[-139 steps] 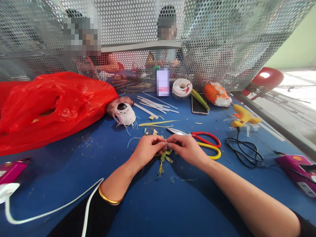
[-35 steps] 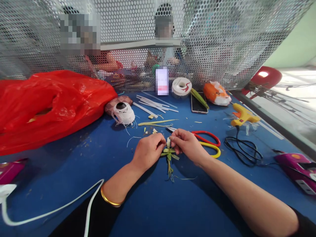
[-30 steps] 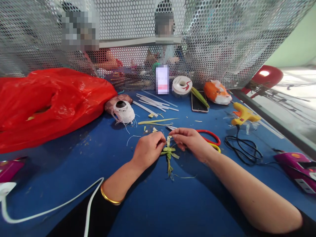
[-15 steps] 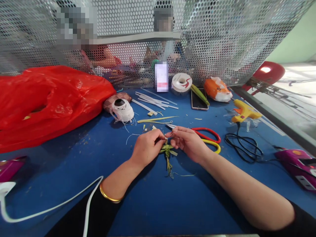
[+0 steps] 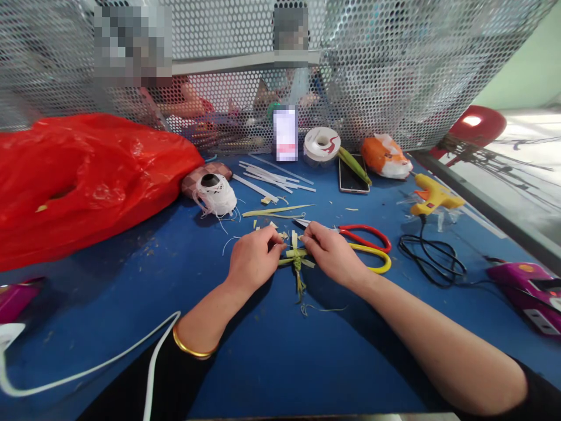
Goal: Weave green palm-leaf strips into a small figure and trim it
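Note:
A small cross-shaped piece woven from green leaf strips (image 5: 297,257) lies on the blue table between my hands, pale end away from me and frayed tail towards me. My left hand (image 5: 256,256) is just left of it, thumb and forefinger pinched together. On the other side my right hand (image 5: 335,254) has its fingers closed beside the upper part of the piece. Whatever either pinch holds is too fine to make out. Scissors with a red and a yellow handle (image 5: 370,248) lie beyond my right hand, their blades partly hidden by it.
Pale leaf strips (image 5: 276,210), white sticks (image 5: 274,176) and a white thread spool (image 5: 217,196) lie beyond my hands. A red plastic bag (image 5: 96,181) fills the left. On the right are a yellow glue gun (image 5: 436,196), its black cable (image 5: 432,260) and a purple power strip (image 5: 523,289).
My hands were together at the top of the leaf piece and have drawn apart, one to each side. The piece's pale upper end and side arms now show.

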The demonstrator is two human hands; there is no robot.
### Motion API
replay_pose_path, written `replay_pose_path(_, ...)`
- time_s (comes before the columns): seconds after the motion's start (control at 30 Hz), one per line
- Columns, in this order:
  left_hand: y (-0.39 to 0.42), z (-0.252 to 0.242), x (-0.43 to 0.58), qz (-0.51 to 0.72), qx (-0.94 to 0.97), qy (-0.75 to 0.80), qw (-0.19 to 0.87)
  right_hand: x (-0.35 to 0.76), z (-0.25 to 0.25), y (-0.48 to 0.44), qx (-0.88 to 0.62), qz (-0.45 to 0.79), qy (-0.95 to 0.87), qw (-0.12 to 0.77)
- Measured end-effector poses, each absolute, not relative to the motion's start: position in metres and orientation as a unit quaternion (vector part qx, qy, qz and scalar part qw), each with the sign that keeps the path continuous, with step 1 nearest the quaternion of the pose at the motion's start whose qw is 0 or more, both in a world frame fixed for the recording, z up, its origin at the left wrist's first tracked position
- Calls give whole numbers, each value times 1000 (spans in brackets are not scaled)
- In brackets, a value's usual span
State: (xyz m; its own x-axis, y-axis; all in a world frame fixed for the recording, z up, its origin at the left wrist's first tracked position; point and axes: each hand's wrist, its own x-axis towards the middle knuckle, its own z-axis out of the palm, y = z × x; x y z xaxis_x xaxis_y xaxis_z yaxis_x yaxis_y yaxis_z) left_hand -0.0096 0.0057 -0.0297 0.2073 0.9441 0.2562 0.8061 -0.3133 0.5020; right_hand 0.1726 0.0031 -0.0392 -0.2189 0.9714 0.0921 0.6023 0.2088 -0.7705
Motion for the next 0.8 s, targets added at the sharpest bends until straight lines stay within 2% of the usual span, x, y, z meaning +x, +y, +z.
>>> replay_pose_path(0.17, 5, -29, -10, 235, 768, 581, 131, 172, -36, 1, -557, 284, -735, 262)
replay_pose_path(0.8, 4, -30, -8, 211, 743, 615, 157, 171, -33, 0, -560, 291, -739, 237)
